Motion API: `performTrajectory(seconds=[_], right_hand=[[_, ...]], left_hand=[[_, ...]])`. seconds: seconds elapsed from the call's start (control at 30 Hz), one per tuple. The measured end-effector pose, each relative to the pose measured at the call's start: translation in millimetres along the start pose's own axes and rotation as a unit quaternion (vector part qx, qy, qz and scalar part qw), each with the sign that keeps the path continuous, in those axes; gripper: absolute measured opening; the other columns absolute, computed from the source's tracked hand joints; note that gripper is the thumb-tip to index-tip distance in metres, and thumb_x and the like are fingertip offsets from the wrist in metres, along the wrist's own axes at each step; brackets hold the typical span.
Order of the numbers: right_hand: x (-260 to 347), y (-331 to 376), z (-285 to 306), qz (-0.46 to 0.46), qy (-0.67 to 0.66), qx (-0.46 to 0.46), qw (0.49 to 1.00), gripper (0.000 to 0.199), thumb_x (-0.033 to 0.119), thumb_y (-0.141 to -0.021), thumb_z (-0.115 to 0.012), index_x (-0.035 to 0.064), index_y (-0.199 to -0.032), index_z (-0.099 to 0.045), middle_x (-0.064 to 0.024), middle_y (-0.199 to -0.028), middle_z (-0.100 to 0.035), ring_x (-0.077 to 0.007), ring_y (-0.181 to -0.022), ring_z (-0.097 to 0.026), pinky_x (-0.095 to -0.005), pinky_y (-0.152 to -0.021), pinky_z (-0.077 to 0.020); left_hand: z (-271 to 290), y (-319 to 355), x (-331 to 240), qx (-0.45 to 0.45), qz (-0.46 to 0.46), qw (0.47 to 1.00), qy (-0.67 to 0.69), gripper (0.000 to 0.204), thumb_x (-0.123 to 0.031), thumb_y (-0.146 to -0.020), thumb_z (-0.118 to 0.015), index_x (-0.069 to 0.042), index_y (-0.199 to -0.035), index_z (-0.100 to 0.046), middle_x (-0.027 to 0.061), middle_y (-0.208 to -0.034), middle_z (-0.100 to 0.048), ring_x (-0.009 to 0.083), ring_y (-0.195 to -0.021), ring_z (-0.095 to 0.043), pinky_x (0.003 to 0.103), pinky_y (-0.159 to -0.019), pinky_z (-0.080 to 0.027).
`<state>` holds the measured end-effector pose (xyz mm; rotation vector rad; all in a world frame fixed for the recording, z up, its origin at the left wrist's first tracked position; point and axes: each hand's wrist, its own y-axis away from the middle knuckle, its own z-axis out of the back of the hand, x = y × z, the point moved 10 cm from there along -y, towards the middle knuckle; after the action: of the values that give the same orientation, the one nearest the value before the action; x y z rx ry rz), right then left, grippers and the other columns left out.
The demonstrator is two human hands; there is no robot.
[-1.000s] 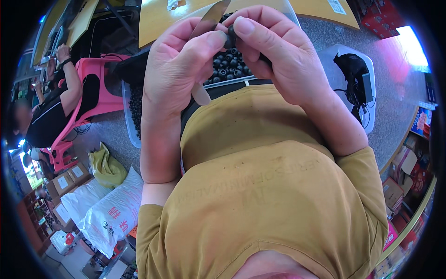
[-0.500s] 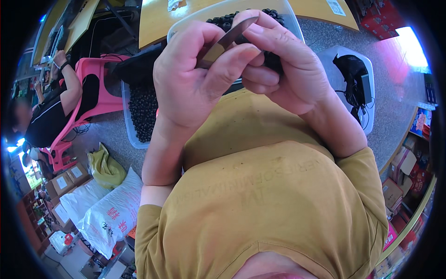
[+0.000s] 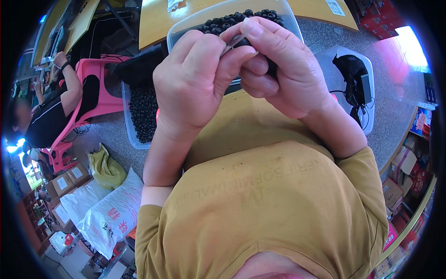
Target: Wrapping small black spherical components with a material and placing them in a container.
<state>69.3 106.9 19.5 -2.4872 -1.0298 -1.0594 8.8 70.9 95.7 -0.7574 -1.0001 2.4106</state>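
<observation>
My left hand (image 3: 188, 76) is closed round a small knife, whose thin metal blade (image 3: 233, 44) shows nearly edge-on between the two hands. The handle is hidden in the fist. Opposite it, my right hand (image 3: 299, 76) pinches a small black round piece (image 3: 242, 43) between thumb and fingers, with the blade touching or very close to it. More black (image 3: 272, 68) shows in the curl of the right fingers. Beyond both hands stands a clear plastic tub (image 3: 295, 30) with many black round pieces (image 3: 228, 21), some showing a hole.
A second tub (image 3: 132, 139) of black pieces stands at the left. To the right a clear bin (image 3: 367, 125) holds a black bag and cables. White sacks (image 3: 109, 214) and a pink chair (image 3: 109, 102) with a seated person are at the left. A wooden table (image 3: 153, 28) lies beyond.
The knife blade has turned from showing its broad face to nearly edge-on. My left fist has rolled over, and the right fingertips have shifted slightly lower.
</observation>
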Motion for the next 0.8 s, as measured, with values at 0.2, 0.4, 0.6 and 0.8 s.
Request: performTrajectory(seconds=[0.2,0.4,0.6,0.8], right_hand=[[2.9,0.7,4.8,0.035,0.017,-0.023,0.999,0.027,0.025,-0.093,-0.042,0.0008,-0.099,-0.053,0.0033,-0.059,-0.034,-0.0042,-0.043,-0.027,-0.0182,-0.04,-0.021],[7.6,2.7,3.3,0.042,0.034,-0.022,0.998,0.027,0.026,-0.093,-0.043,0.0018,-0.096,-0.054,0.0035,-0.058,-0.032,-0.0038,-0.042,-0.025,-0.0182,-0.039,-0.0193],[7.4,4.0,-1.5,0.041,0.016,-0.015,0.999,0.027,0.026,-0.093,-0.043,0.0019,-0.096,-0.054,0.0034,-0.057,-0.032,-0.0035,-0.042,-0.025,-0.0184,-0.039,-0.0188],[6.2,3.4,2.2,0.048,0.038,-0.026,0.998,0.026,0.025,-0.092,-0.044,0.0017,-0.096,-0.054,0.0035,-0.057,-0.033,-0.0037,-0.043,-0.027,-0.0185,-0.039,-0.0199]], left_hand=[[-2.1,1.7,-2.4,-0.016,-0.024,0.999,-0.03,0.022,-0.019,-0.074,-0.069,-0.008,-0.065,-0.052,0.0041,-0.055,-0.045,0.019,-0.045,-0.046,0.029,-0.04,-0.039],[-5.2,3.2,-7.2,-0.001,-0.031,0.999,-0.018,0.026,-0.02,-0.073,-0.069,-0.007,-0.063,-0.049,0.0042,-0.054,-0.044,0.0199,-0.045,-0.045,0.029,-0.039,-0.038],[5.3,1.3,-10.1,-0.042,-0.056,0.998,0.006,0.028,-0.018,-0.071,-0.071,-0.006,-0.062,-0.047,0.0046,-0.054,-0.044,0.0191,-0.044,-0.044,0.029,-0.039,-0.037],[0.8,2.2,-3.4,-0.027,-0.039,0.999,0.007,0.026,-0.017,-0.071,-0.071,-0.006,-0.064,-0.049,0.0047,-0.054,-0.043,0.0187,-0.045,-0.044,0.029,-0.04,-0.037]])
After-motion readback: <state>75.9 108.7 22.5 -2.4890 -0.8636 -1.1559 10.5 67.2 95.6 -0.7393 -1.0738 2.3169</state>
